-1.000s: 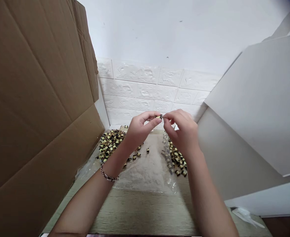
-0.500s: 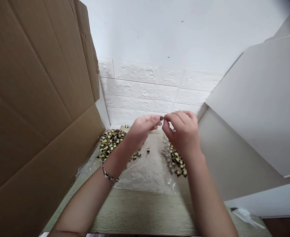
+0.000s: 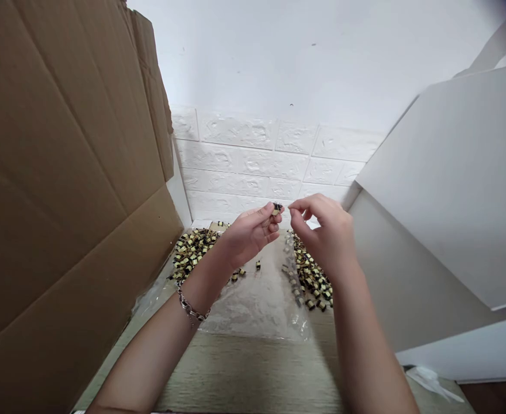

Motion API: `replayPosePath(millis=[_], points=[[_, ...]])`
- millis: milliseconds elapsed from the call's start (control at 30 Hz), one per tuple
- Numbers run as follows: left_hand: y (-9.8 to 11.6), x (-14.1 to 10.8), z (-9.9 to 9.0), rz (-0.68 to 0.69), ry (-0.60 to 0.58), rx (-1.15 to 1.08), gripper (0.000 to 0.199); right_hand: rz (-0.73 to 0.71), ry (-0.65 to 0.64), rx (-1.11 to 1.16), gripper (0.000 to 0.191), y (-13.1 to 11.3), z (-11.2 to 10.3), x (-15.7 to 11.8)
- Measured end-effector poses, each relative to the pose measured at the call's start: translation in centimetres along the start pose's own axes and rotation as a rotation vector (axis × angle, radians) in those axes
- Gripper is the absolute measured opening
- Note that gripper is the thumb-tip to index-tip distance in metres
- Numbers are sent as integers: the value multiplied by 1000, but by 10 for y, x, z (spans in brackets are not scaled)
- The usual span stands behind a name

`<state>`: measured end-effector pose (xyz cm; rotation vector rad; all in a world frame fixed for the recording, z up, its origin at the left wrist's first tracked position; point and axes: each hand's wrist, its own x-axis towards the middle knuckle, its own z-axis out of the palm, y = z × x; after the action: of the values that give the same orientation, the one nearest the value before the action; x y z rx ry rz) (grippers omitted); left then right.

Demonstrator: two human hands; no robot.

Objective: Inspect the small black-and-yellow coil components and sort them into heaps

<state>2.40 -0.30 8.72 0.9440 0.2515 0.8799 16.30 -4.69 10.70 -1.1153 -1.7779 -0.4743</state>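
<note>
My left hand holds a small black-and-yellow coil component between its thumb and fingertips, above the work surface. My right hand is just to the right of that component, not touching it. Its thumb and forefinger are apart, and I see nothing in them. Below the hands lie two heaps of the same components, one at left and one at right. A few loose pieces rest between them on a clear plastic sheet. A chain bracelet circles my left wrist.
A large brown cardboard panel stands along the left side, and a white board slants in from the right. Behind the heaps rises a white brick-textured wall. A pale wood-grain surface lies under the plastic.
My right hand has drawn back to the right and its fingers have left the component. My left hand now holds the component alone, and the two hands stand farther apart.
</note>
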Motion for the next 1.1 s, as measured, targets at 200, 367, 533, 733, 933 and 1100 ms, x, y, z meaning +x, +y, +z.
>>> replayPosePath(millis=[200, 367, 533, 733, 933, 1100], points=[[0, -1, 1, -57, -20, -35, 18, 24, 10, 41, 8, -1, -4, 1], [0, -2, 1, -86, -83, -66, 19, 42, 14, 65, 9, 1, -6, 1], [0, -2, 0, -107, -109, -85, 19, 64, -4, 94, 9, 2, -6, 1], [0, -1, -2, -166, -117, -27, 19, 76, -9, 124, 9, 5, -8, 1], [-1, 0, -5, -168, -88, 11, 18, 141, -53, 257, 8, 14, 0, 0], [-2, 0, -7, -185, -129, 19, 20, 237, -194, 461, 7, 20, 6, 0]])
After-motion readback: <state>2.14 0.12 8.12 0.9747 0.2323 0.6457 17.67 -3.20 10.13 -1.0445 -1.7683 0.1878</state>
